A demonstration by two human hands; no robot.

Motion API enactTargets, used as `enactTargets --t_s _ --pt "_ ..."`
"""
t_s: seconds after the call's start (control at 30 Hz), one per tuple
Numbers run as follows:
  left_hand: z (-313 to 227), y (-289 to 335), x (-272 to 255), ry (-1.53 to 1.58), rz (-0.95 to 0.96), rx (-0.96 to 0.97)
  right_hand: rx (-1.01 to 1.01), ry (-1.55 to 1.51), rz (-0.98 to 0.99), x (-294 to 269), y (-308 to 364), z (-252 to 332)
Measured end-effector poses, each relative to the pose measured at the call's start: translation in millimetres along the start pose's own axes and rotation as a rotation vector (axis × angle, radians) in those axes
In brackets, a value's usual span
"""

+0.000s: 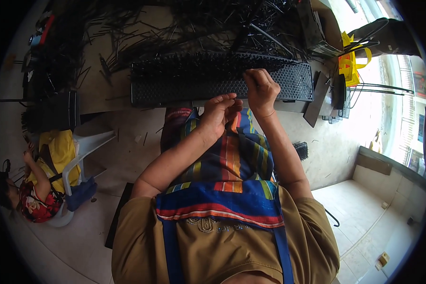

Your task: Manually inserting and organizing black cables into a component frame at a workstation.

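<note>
A long black perforated board (232, 87) lies across the near edge of the table, its honeycomb of holes bare along the near side. Dense black bristle-like sticks (184, 66) stand in its far rows. Over the board's right half, my right hand (262, 90) is closed in a pinch; whatever is between its fingertips is too small to make out. My left hand (220, 111) is at the board's near edge, left of the right hand, with its fingers curled together. What it may hold is hidden.
Loose black sticks (146, 33) are heaped over the table behind the board. An open cardboard box (324, 28) and a yellow bag (349, 66) stand at the right. At the left, another person (40, 199) sits on a white plastic chair (83, 156).
</note>
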State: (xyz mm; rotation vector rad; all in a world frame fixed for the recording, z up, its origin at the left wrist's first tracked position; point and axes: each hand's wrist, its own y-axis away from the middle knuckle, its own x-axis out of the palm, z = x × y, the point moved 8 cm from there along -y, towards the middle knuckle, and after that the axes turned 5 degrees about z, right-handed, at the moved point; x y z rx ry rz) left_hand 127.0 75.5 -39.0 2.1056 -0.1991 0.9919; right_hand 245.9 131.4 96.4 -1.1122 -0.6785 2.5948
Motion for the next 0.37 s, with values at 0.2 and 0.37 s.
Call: enactTargets --t_s 0.2,0.37 --pt "-0.2 -1.2 -1.3 -0.015 -0.003 -0.002 0.025 -0.065 -0.009 4.7 -2.1 -4.2" --pt "-1.1 0.6 -2.4 -0.012 -0.015 -0.024 0.059 -0.088 -0.030 7.2 0.0 -14.5"
